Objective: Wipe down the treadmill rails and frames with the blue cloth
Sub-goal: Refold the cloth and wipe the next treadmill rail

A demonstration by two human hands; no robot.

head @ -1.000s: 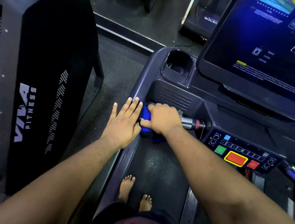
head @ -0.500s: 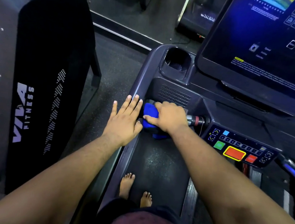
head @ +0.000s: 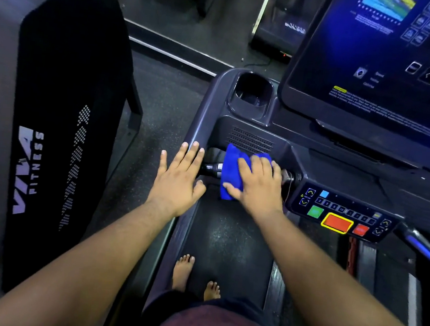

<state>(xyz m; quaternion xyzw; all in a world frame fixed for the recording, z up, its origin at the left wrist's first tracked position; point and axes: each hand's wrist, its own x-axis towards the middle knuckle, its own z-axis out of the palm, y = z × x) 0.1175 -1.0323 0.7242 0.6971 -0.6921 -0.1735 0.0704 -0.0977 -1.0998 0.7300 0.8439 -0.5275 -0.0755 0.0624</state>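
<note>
Right hand (head: 256, 186) grips blue cloth (head: 230, 172) seemingly around the handlebar (head: 212, 168); left hand (head: 178, 180) flat, just beside.

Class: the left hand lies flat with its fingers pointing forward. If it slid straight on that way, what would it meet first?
Probably the treadmill's grey console frame: the left hand already has fingertips at its edge. Depth is unclear.

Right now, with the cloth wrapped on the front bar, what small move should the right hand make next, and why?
Probably slide the cloth left along the bar. The right hand holds the cloth draped over the bar beside the button panel, and a bare shiny stretch still shows between the cloth and the left hand, which lies flat on the side rail.
</note>
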